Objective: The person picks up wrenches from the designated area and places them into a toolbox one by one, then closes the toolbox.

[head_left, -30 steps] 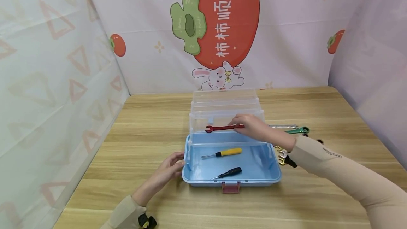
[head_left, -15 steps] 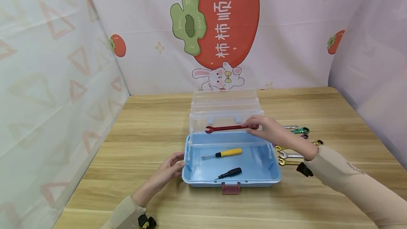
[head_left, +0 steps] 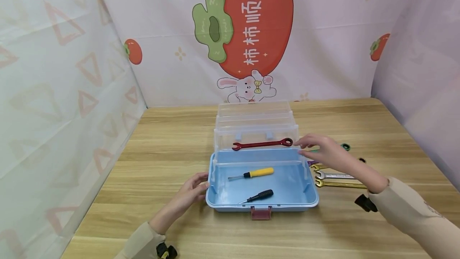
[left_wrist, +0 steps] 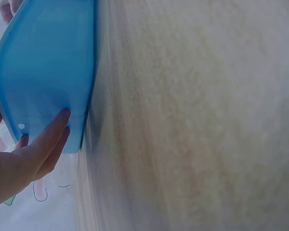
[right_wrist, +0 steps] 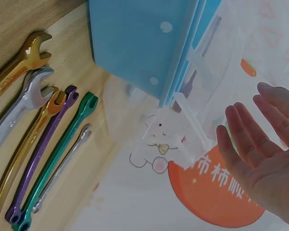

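Note:
A light blue toolbox (head_left: 287,204) stands open on the table, its clear plastic trays (head_left: 256,120) raised at the back. In the front clear section lies a red ratchet wrench (head_left: 258,144). Inside the blue bottom are a yellow-handled screwdriver (head_left: 256,172) and a black-handled screwdriver (head_left: 261,195). My left hand (head_left: 185,195) touches the toolbox's left end, its fingers fairly straight against the outer wall in the left wrist view. Just right of the red wrench's ring end, my right hand (head_left: 330,153) holds nothing; its fingers are spread in the right wrist view.
Several wrenches lie right of the toolbox, among them gold (right_wrist: 26,57), silver (right_wrist: 29,94), purple (right_wrist: 43,149) and green (right_wrist: 62,154) ones. My right forearm hides part of them in the head view. A printed cloth (head_left: 323,51) closes off the table's back.
My right hand has let go of the red wrench and moved right, away from it. The wrench stays in the clear section. My left hand has not moved.

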